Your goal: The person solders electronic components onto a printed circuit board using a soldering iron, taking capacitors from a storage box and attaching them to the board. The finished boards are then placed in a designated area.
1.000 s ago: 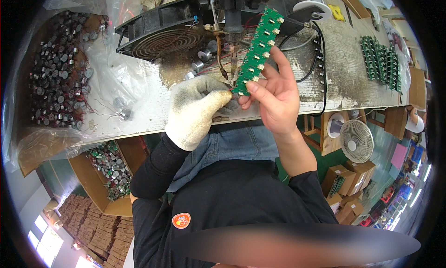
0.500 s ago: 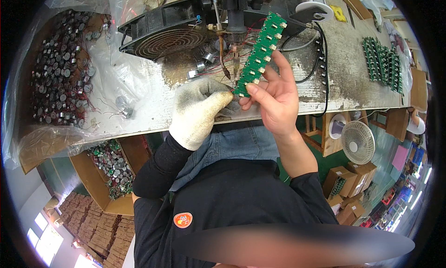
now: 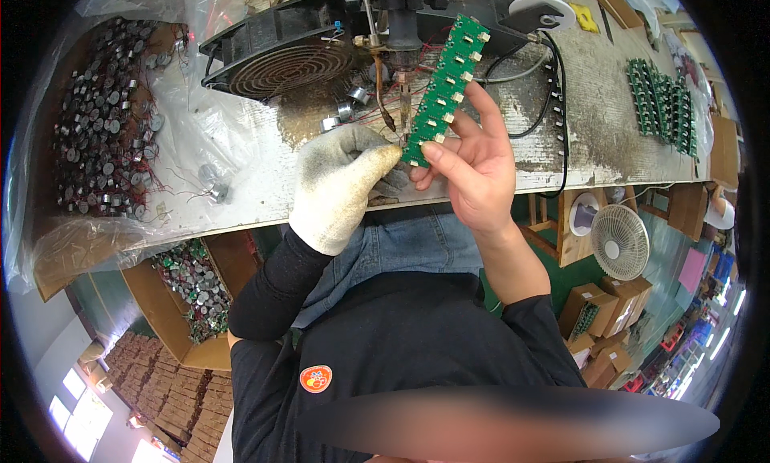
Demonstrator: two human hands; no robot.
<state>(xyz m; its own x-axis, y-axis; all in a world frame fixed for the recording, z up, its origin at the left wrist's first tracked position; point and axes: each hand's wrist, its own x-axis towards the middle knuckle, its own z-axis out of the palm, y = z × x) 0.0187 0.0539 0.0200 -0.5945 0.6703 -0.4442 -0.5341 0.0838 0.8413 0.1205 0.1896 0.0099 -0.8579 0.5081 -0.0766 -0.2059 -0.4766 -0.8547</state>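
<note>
A: Are you showing any marking in this view?
B: You are wearing a round red-orange badge (image 3: pixel 315 379) on the chest of your black shirt (image 3: pixel 393 326); it is carrying a white and yellow emblem, and any lettering on it is coming out too small to read.
A: Are the cardboard boxes (image 3: pixel 589 298) to your right showing any words?
B: You are getting nothing legible there either.

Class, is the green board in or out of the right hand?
In: the right hand grips the green board near its lower end, thumb on top.
</note>
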